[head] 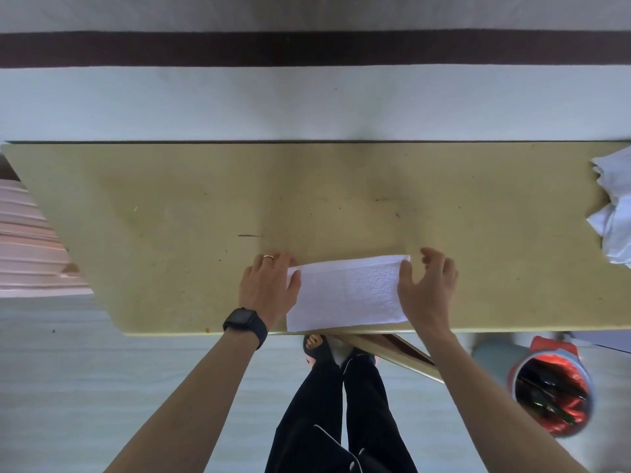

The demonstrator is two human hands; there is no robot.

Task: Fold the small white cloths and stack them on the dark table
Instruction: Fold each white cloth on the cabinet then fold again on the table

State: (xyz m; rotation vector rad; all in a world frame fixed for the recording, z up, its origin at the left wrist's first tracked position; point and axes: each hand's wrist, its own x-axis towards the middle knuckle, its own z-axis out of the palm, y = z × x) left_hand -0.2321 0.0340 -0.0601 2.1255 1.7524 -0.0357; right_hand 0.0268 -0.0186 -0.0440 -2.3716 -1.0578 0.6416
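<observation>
Pale wall with a dark stripe (307, 49) runs behind a long yellowish table (170, 206), its top scuffed and marked. Near the front edge, about the middle of the table's length, a white cloth (348, 291) lies flat as a wide rectangle, its near edge almost on the lip of the table.

The person stands at six o'clock from the cloth, with a hand at each end of it. At nine o'clock, the left hand (269, 288) lies flat with its fingers close together, the fingertips resting on the cloth's left end; nothing is pinched. It wears a ring (268, 257), and a black watch (244, 322) sits on the wrist. At three o'clock, the right hand (426, 288) is spread, its thumb touching the cloth's right edge. The other fingers fan out just past the far right corner, and I cannot tell whether they touch the table.

Well apart from the cloth, at about two o'clock on the table's far right end, sits a crumpled heap of white cloths (614, 213), partly cut off by the picture's edge. On the floor at about four o'clock stands a round bin (553, 390) with a red liner and dark things inside. Under the table edge I see black trousers (341, 421) and a dark slipper (317, 346). Something pink and ribbed (30, 240) shows at nine o'clock beyond the table's left end.
</observation>
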